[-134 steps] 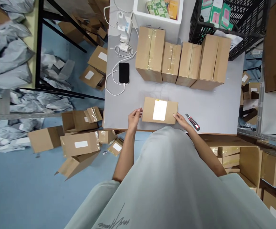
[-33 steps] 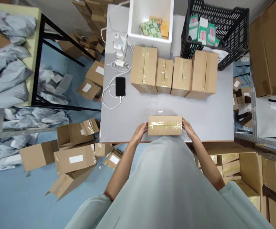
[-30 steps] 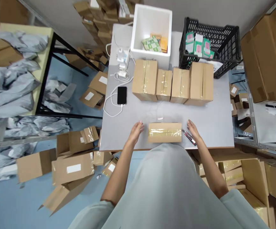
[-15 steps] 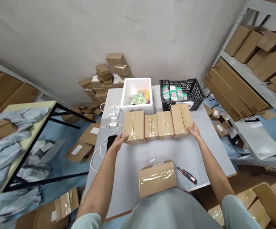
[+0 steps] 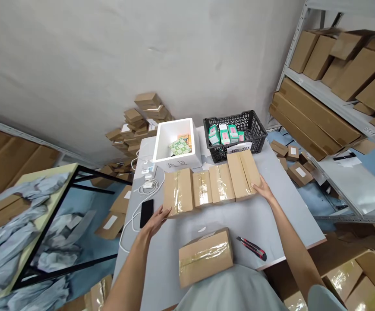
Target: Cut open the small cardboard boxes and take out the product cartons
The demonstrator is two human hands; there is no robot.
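Note:
A row of several taped cardboard boxes (image 5: 202, 188) lies side by side across the table, between my two hands. My left hand (image 5: 156, 219) grips the near lower corner of the leftmost, larger box (image 5: 178, 192). At the other end, my right hand (image 5: 262, 189) grips the side of the rightmost box (image 5: 243, 175), thumb toward its near face. Closer to my body rests a separate taped carton (image 5: 206, 257). Beside that carton is a red and black box cutter (image 5: 252, 248). A black phone (image 5: 146, 213) lies just left of my left hand.
Behind the row stand a white foam box (image 5: 177, 163) with packets and a black plastic crate (image 5: 257, 131) holding green-and-pink small boxes. White cables (image 5: 132, 222) run along the table's left side. Metal shelving (image 5: 332, 93) with cartons rises at right; another table (image 5: 49, 185) bears grey bags.
The view has shifted. The row appears nearer to me and farther from the foam box, whose front writing now shows. Both hands stay at the row's ends; the phone is less covered.

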